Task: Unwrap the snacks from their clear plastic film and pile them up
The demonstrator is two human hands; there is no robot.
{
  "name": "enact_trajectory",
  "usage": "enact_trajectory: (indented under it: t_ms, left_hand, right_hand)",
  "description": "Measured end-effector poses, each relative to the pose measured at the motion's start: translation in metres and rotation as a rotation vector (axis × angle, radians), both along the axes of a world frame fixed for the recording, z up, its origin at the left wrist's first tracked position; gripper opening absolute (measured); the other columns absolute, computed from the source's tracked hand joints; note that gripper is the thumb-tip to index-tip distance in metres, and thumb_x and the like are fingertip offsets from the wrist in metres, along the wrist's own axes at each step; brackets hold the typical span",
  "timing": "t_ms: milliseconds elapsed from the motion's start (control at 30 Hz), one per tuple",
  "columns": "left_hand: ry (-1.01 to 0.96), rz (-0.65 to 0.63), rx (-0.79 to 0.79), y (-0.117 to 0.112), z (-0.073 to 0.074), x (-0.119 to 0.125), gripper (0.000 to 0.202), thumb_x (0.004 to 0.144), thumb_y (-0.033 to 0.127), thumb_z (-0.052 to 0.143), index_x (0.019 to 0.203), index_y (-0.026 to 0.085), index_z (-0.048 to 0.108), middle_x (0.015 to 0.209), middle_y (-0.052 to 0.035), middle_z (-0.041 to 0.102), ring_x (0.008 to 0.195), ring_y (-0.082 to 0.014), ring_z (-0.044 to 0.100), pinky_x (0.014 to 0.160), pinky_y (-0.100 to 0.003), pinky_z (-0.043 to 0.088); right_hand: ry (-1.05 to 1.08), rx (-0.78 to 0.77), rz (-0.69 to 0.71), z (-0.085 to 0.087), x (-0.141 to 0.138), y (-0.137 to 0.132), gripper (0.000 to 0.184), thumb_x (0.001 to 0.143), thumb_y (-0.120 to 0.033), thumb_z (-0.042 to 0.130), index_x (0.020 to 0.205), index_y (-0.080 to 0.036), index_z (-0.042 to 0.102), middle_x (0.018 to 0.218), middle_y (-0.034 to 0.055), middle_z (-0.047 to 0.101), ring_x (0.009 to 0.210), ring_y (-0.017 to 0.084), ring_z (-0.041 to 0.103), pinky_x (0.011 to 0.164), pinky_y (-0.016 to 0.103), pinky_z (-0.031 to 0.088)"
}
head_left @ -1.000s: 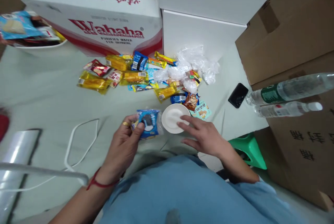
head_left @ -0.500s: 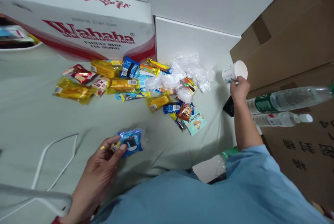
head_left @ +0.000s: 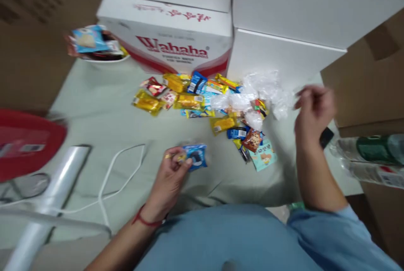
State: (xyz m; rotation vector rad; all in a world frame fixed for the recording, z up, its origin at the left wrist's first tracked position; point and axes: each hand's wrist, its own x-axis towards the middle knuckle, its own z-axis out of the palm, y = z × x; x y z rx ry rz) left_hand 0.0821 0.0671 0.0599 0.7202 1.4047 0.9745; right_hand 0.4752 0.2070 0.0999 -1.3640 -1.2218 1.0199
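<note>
My left hand [head_left: 172,172] pinches a small blue cookie packet [head_left: 196,155] just above the pale green cloth [head_left: 94,107]. My right hand [head_left: 313,109] is raised at the right, blurred by motion, with its fingers curled; the white cup it carried is out of sight. Beyond the packet lies a scatter of snack packets [head_left: 189,100] in yellow, blue and red wrappers. Crumpled clear plastic [head_left: 263,90] sits at the right end of that scatter, close to my right hand.
White cartons, one with red lettering [head_left: 172,46], stand behind the snacks. A bowl of packets [head_left: 94,46] sits at back left. Brown cardboard boxes [head_left: 362,77] and water bottles [head_left: 369,155] are at right. A white cable [head_left: 109,178], a clear film roll [head_left: 59,178] and a red object [head_left: 25,140] lie at left.
My right hand lifted the white cup from beside the packet, carried it far right, and now shows no cup. The left hand kept the blue packet. The view swung left.
</note>
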Motion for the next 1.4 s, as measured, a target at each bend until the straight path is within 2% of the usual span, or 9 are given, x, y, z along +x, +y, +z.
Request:
enact_trajectory:
  t_ms: [167,267,367,533,700,867,1033,1233,1400]
  left_hand:
    - [-0.179,-0.188,0.124,0.004,-0.001,0.025,0.046,0.083,0.055,0.080,0.107,0.025,0.056,0.099,0.0007,0.064,0.086,-0.0141,0.062,0.079,-0.028,0.054]
    - [0.008,-0.287,0.276,0.013,-0.005,0.019,0.037,0.094,0.058,0.066,0.111,0.025,0.061,0.115,-0.0070,0.067,0.108,-0.0214,0.063,0.096,-0.039,0.053]
    - [0.418,-0.198,0.523,0.060,-0.015,-0.021,0.034,0.100,0.055,0.057,0.105,0.023,0.068,0.133,-0.0116,0.064,0.133,-0.0278,0.052,0.113,-0.048,0.042]
    - [0.797,0.254,0.703,0.210,-0.028,-0.128,0.010,0.096,0.025,0.063,0.098,0.016,0.063,0.115,-0.0069,0.064,0.125,-0.0235,0.052,0.112,-0.049,0.033]
    - [0.834,0.066,0.640,0.291,-0.024,-0.181,0.012,0.092,0.022,0.064,0.091,0.010,0.062,0.127,0.0016,0.064,0.132,-0.0175,0.051,0.102,-0.036,0.037]
    - [0.859,0.002,0.588,0.271,-0.035,-0.183,0.012,0.088,0.020,0.065,0.093,0.009,0.066,0.119,0.0032,0.060,0.121,-0.0135,0.053,0.105,-0.032,0.036]
    - [0.825,0.046,0.675,0.195,-0.042,-0.177,0.012,0.090,0.022,0.070,0.084,0.012,0.067,0.089,0.0015,0.051,0.110,-0.0170,0.054,0.095,-0.038,0.038]
    - [0.772,0.102,0.752,0.087,0.000,-0.124,0.011,0.087,0.029,0.078,0.087,0.020,0.071,0.093,-0.0014,0.061,0.097,-0.0188,0.057,0.092,-0.031,0.044]
    - [0.062,0.320,0.558,0.101,0.029,-0.056,0.015,0.091,0.021,0.071,0.080,0.020,0.061,0.075,0.0040,0.053,0.067,-0.0106,0.048,0.068,-0.022,0.044]
  right_hand:
    - [0.090,-0.106,0.141,-0.038,-0.150,-0.087,0.035,0.088,-0.052,0.075,0.106,-0.022,0.081,0.103,0.0074,0.079,0.110,0.028,0.073,0.086,0.035,0.059]
    - [0.141,-0.182,0.149,-0.051,-0.198,-0.119,0.042,0.084,-0.051,0.080,0.117,-0.024,0.076,0.107,0.0048,0.077,0.102,0.025,0.072,0.089,0.035,0.059]
    - [0.167,-0.242,0.057,-0.060,-0.204,-0.133,0.040,0.085,-0.051,0.080,0.115,-0.025,0.072,0.107,0.0027,0.076,0.095,0.021,0.069,0.092,0.034,0.058]
    - [0.161,-0.296,-0.099,-0.070,-0.175,-0.144,0.042,0.084,-0.051,0.082,0.116,-0.025,0.069,0.109,0.0025,0.075,0.096,0.020,0.068,0.096,0.036,0.056]
    - [0.115,-0.361,-0.164,-0.072,-0.166,-0.169,0.047,0.082,-0.052,0.082,0.116,-0.023,0.069,0.111,0.0045,0.076,0.096,0.022,0.070,0.095,0.037,0.056]
    - [0.017,-0.361,-0.151,-0.074,-0.165,-0.182,0.044,0.084,-0.054,0.079,0.112,-0.022,0.069,0.107,0.0053,0.077,0.096,0.024,0.069,0.092,0.037,0.056]
    - [-0.009,-0.338,-0.097,-0.082,-0.159,-0.183,0.043,0.087,-0.056,0.076,0.112,-0.021,0.067,0.107,0.0052,0.075,0.096,0.023,0.068,0.092,0.037,0.055]
    - [-0.068,-0.292,-0.080,-0.085,-0.158,-0.187,0.044,0.088,-0.056,0.073,0.117,-0.022,0.067,0.114,0.0070,0.074,0.104,0.025,0.068,0.098,0.040,0.053]
    - [-0.098,-0.290,-0.073,-0.081,-0.158,-0.198,0.054,0.089,-0.057,0.071,0.128,-0.021,0.065,0.123,0.0094,0.073,0.114,0.027,0.066,0.107,0.044,0.051]
